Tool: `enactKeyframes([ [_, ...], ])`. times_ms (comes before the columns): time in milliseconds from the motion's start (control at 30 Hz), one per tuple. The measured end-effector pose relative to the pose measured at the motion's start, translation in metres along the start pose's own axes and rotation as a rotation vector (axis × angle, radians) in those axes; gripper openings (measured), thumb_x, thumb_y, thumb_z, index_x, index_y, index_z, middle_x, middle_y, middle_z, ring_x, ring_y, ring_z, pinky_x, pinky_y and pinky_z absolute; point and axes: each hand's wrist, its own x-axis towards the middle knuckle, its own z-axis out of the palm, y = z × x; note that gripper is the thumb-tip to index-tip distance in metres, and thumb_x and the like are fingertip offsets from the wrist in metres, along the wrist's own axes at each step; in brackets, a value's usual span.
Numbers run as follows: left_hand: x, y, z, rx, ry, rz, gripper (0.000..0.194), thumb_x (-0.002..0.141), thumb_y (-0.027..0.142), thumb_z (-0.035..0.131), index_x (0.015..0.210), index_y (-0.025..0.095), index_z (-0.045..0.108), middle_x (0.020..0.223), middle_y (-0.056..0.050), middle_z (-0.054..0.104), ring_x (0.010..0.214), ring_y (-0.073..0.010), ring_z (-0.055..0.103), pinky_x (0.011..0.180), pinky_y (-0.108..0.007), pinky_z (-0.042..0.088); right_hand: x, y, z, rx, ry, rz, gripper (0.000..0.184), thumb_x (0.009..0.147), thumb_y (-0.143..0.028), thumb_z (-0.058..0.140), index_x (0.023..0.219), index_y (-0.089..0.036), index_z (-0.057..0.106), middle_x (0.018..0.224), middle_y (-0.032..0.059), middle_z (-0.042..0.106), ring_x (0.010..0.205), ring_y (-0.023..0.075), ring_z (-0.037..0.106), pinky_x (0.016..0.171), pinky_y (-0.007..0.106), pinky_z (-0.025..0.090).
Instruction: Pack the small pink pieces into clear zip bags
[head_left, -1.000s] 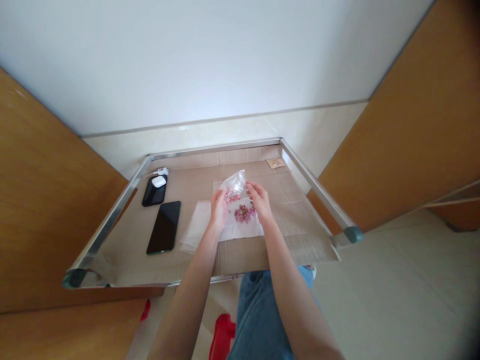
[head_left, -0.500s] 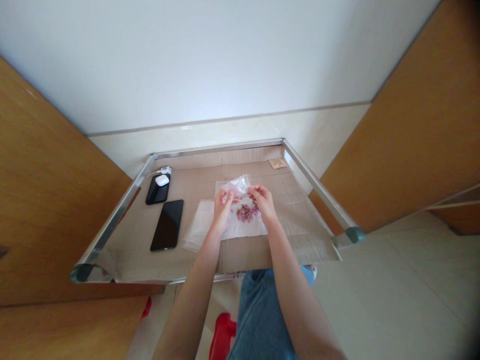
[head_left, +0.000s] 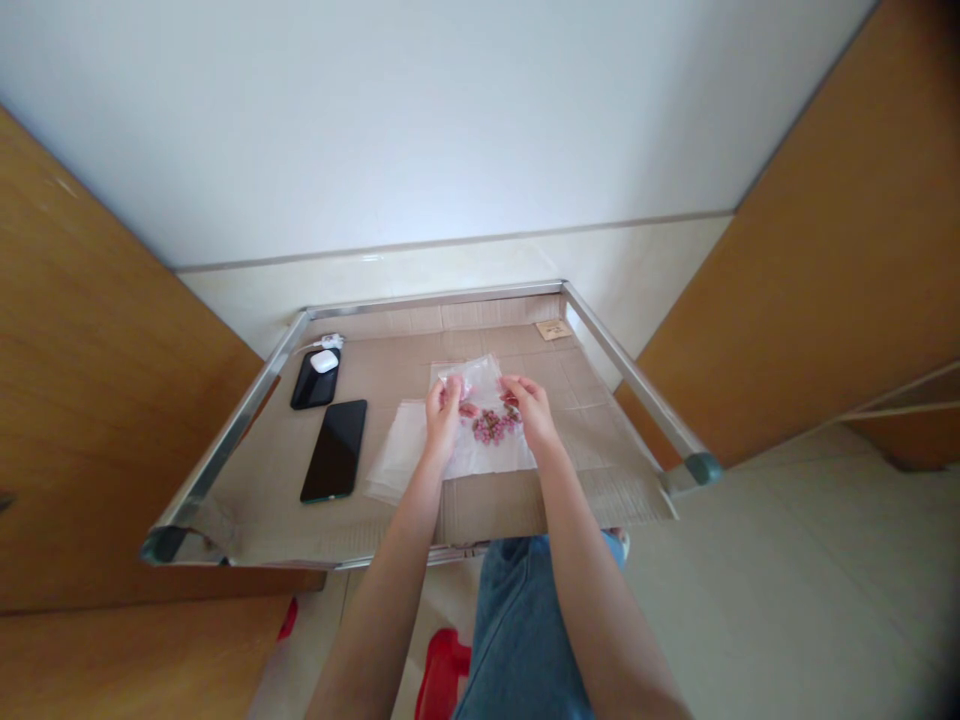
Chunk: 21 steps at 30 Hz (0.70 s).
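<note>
A small clear plastic bag (head_left: 480, 374) is stretched between my two hands over the cardboard. My left hand (head_left: 442, 418) pinches its left side between thumb and fingers. At its right edge, my right hand (head_left: 531, 408) has its fingertips closed on the plastic. Just below the bag, a heap of small pink dried flower buds (head_left: 493, 428) lies on a whitish plastic sheet (head_left: 487, 462). Some reddish bits show close to the fingertips of both hands. More flat translucent bags (head_left: 394, 455) lie to the left, partly behind my left forearm.
Cardboard (head_left: 600, 440) lines a metal-framed table top (head_left: 637, 375). A black phone (head_left: 334, 450) lies on the left. Behind it are a dark device (head_left: 306, 390), a white earbud case (head_left: 324, 361) and a white plug (head_left: 332, 342). A tan card (head_left: 553, 329) lies back right. Red stool below (head_left: 444, 670).
The bag has flattened and sits slightly lower between my hands. My right fingers have shifted slightly, a little away from the bag's middle. The bud heap looks about the same.
</note>
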Motion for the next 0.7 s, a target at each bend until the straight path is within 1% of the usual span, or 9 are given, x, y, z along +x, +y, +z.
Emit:
enactKeyframes([
  [67,-0.0009,0.0027,0.001,-0.018,0.016,0.029,0.048,0.073,0.052,0.062,0.107,0.021,0.048,0.08,-0.001,0.064,0.041,-0.0059,0.055,0.041,-0.017,0.042,0.0,0.0,-0.0007,0.007,-0.01,0.01,0.022,0.064,-0.04,0.065,0.063,-0.018,0.061,0.056,-0.0026,0.055,0.052,0.01,0.048,0.054,0.023,0.036],
  [133,-0.0013,0.0045,0.0014,-0.034,0.032,0.07,0.059,0.07,0.046,0.067,0.118,0.026,0.039,0.086,0.0,0.063,0.043,-0.0053,0.056,0.044,-0.017,0.045,0.0001,0.0001,-0.0014,-0.001,-0.007,0.019,0.022,0.064,-0.04,0.064,0.061,-0.018,0.06,0.055,-0.0029,0.054,0.051,0.0098,0.047,0.053,0.023,0.035],
  [200,-0.0018,0.0051,0.0011,-0.03,0.045,0.104,0.066,0.069,0.043,0.07,0.121,0.029,0.031,0.092,0.0,0.062,0.045,-0.0049,0.058,0.047,-0.017,0.047,0.0001,0.0001,-0.0017,-0.013,-0.001,0.027,0.022,0.064,-0.04,0.064,0.059,-0.019,0.058,0.054,-0.0028,0.054,0.051,0.01,0.046,0.052,0.023,0.034],
  [233,-0.0021,0.0049,0.0008,-0.024,0.05,0.125,0.066,0.069,0.042,0.07,0.12,0.03,0.03,0.095,-0.001,0.061,0.047,-0.0048,0.058,0.048,-0.017,0.047,0.0,0.0,-0.0017,-0.018,-0.002,0.03,0.023,0.064,-0.04,0.064,0.059,-0.019,0.058,0.054,-0.0027,0.053,0.051,0.0102,0.046,0.052,0.023,0.034],
  [333,-0.0039,0.0036,0.0001,0.003,0.054,0.207,0.054,0.071,0.041,0.068,0.11,0.028,0.033,0.102,-0.002,0.058,0.05,-0.0049,0.059,0.05,-0.019,0.049,-0.0005,-0.0005,-0.0006,-0.027,-0.022,0.027,0.023,0.064,-0.039,0.063,0.056,-0.019,0.057,0.053,-0.0022,0.053,0.051,0.0103,0.046,0.053,0.024,0.034],
  [433,-0.0055,0.0031,0.0004,0.082,0.046,0.275,0.037,0.074,0.041,0.064,0.097,0.024,0.042,0.099,-0.002,0.057,0.056,-0.0059,0.06,0.055,-0.02,0.051,-0.0008,-0.0003,0.001,-0.07,-0.061,0.003,0.024,0.065,-0.04,0.062,0.055,-0.019,0.059,0.055,-0.0015,0.055,0.052,0.0105,0.047,0.054,0.024,0.036],
  [500,-0.0056,0.0031,0.0008,0.152,0.021,0.317,0.029,0.075,0.041,0.063,0.088,0.02,0.049,0.098,-0.003,0.057,0.062,-0.0071,0.061,0.06,-0.021,0.051,-0.0006,0.0007,0.0018,-0.114,-0.096,-0.026,0.024,0.066,-0.041,0.062,0.058,-0.019,0.061,0.058,-0.0007,0.059,0.055,0.0111,0.049,0.057,0.024,0.037],
  [600,-0.0042,0.0023,0.0011,0.228,-0.018,0.359,0.027,0.073,0.041,0.064,0.081,0.017,0.055,0.103,-0.006,0.054,0.073,-0.01,0.061,0.066,-0.023,0.052,0.0,0.0034,0.0027,-0.171,-0.158,-0.081,0.024,0.067,-0.042,0.062,0.065,-0.019,0.065,0.063,0.0005,0.063,0.06,0.0127,0.053,0.061,0.026,0.041],
  [700,-0.0026,0.0005,0.0007,0.282,-0.033,0.362,0.027,0.07,0.04,0.068,0.078,0.016,0.058,0.101,-0.006,0.053,0.076,-0.0113,0.059,0.064,-0.022,0.05,-0.0004,0.0063,0.0036,-0.206,-0.244,-0.142,0.026,0.07,-0.043,0.061,0.072,-0.018,0.066,0.068,0.0015,0.065,0.064,0.0141,0.056,0.065,0.027,0.043],
])
